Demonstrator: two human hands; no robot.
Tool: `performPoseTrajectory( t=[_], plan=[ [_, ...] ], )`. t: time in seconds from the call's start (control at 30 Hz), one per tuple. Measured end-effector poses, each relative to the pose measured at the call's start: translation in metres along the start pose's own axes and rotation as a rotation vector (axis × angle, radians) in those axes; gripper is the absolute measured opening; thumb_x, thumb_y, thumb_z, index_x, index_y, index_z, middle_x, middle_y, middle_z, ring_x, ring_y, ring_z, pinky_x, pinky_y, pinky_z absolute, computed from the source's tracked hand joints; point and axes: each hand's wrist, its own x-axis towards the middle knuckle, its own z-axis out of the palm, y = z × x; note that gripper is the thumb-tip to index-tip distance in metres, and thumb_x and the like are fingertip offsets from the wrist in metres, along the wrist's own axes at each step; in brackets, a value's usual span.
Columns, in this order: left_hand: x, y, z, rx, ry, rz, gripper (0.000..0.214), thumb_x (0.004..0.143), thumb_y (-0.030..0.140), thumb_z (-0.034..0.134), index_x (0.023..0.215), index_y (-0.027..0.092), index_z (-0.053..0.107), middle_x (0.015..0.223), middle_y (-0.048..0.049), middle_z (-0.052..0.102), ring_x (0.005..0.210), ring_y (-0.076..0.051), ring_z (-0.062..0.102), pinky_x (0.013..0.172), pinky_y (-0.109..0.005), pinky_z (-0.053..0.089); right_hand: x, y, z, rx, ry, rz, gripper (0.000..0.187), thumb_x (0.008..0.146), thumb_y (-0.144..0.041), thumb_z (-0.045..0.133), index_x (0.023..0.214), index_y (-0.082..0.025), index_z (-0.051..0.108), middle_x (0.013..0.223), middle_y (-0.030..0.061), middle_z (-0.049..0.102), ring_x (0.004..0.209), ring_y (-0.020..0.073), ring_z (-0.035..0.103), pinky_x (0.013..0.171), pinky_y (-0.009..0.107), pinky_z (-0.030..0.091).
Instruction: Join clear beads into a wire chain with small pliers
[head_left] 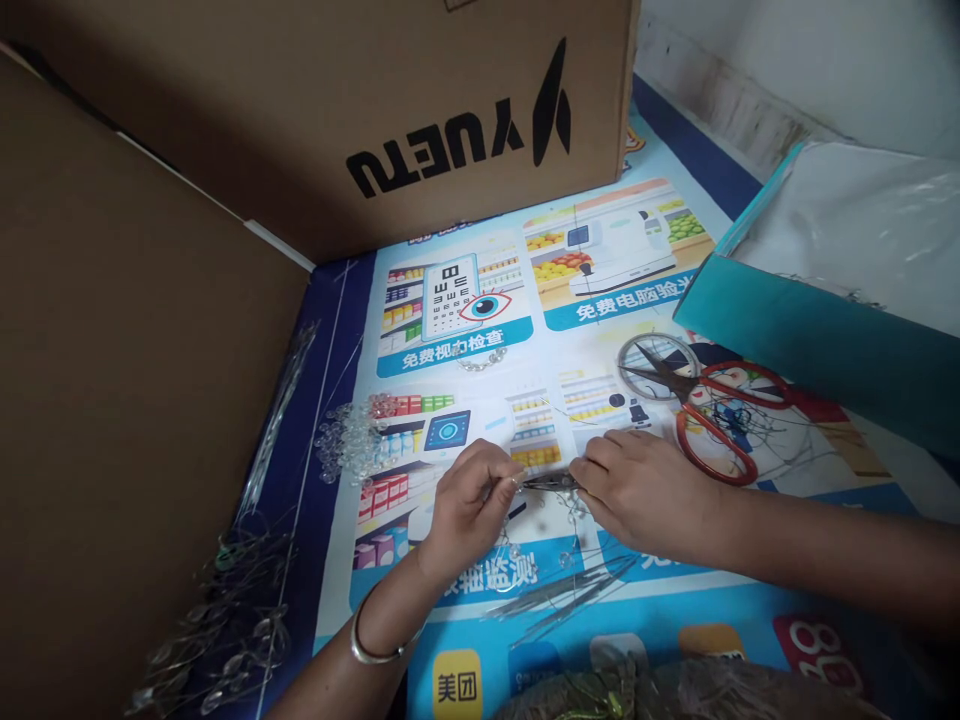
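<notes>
- The pliers (551,482) are left of the scissors (688,388), their handles hidden in the right hand's (649,485) closed grip.
- The left hand's (474,492) grip pinches a piece (517,482), too small to make out.
- Right of the scissors, the box (832,335) is cut off.

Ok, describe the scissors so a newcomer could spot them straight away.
Find the teal box at the right, then look just by its near left corner, beyond the right hand. Lying open there, the scissors have dark blades across a grey ring; their orange-red loop handles set them apart from the thin wires around them.
</notes>
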Motion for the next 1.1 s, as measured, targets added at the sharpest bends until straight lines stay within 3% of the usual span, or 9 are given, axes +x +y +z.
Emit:
performPoseTrajectory(
  t=[0.53, 1.1],
  plan=[
    [0.0054, -0.0078, -0.0075, -0.195, -0.125, 0.112, 0.009, 0.083, 0.010, 0.054, 0.086, 0.018, 0.059, 0.077, -0.0038, 0.060, 0.078, -0.014, 0.057, 0.071, -0.030, 0.048, 0.0002, 0.0014, -0.0027, 0.013, -0.004, -0.002, 0.019, 0.088, -0.023, 0.041, 0.092, -0.015, 0.059, 0.083, 0.0088, 0.056, 0.080, 0.0212, 0.049, 0.068, 0.034, 0.034],
    [0.0025, -0.0069, -0.0047, -0.121, -0.079, 0.067, 0.005, 0.085, 0.019, 0.053, 0.083, 0.017, 0.057, 0.074, -0.0031, 0.057, 0.075, -0.014, 0.054, 0.069, -0.030, 0.046, -0.0002, -0.0002, 0.0048, -0.017, 0.011, -0.024, 0.022, 0.088, -0.023, 0.040, 0.097, -0.014, 0.058, 0.084, 0.0089, 0.057, 0.079, 0.0224, 0.049, 0.067, 0.035, 0.034]
  ],
)
